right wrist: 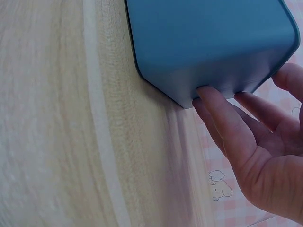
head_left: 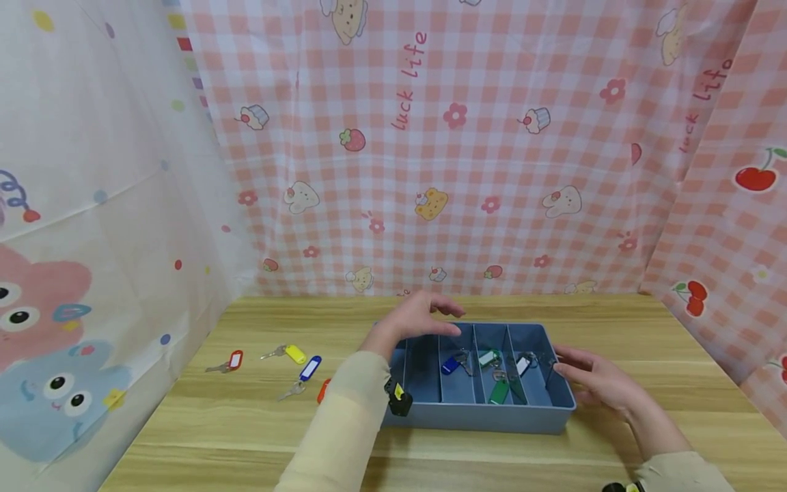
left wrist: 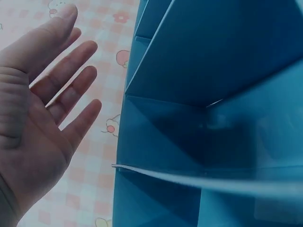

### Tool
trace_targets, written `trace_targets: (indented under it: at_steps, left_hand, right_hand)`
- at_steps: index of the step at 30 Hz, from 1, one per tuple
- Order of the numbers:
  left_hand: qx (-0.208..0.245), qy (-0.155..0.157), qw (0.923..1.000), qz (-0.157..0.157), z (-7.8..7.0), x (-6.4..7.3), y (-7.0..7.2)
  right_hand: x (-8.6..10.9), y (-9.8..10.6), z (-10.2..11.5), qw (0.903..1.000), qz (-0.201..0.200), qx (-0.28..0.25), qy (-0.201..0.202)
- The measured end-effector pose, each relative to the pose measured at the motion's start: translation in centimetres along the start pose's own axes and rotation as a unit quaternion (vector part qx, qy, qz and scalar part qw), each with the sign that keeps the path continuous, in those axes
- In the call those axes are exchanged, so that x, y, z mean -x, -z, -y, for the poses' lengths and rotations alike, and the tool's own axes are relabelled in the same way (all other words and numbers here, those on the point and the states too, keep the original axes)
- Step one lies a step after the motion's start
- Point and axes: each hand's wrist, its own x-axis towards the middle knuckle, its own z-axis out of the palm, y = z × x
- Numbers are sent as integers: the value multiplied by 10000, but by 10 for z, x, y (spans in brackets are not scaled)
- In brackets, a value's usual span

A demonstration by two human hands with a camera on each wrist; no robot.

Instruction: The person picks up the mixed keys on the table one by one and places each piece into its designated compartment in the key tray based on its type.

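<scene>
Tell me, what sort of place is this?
Probably a makeshift tabletop workspace: pink checked cloth hangs behind a wooden table, where a blue divided box sits.

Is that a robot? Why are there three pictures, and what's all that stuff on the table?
No robot here, just a person's two bare hands! The big picture is taken from the head, looking forward and down. The other two are taken from the left and right wrists, so things look close and tilted.

On the wooden table is a blue box with dividers and tagged keys inside. Beside it lie a red-tagged key, a yellow-tagged key, a blue-tagged key and an orange-red tag, partly hidden.

The left hand is near the box, holding nothing. The right hand touches the box's end.
</scene>
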Motion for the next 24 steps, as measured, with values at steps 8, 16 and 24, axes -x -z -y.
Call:
trace_targets:
  at_steps: [8, 16, 24]
  left_hand:
    - [-540, -311, 9981, -25, -5, 6, 0]
    - [-739, -676, 9949, -96, -13, 14, -2]
    - [-1184, -963, 9879, -265, -22, 23, -5]
  right_hand:
    - [0, -1, 1, 10000, -23, -8, 15]
    - [1, -1, 1, 10000, -18, 56, -18]
    - [1, -1, 1, 10000, 42, -76, -2]
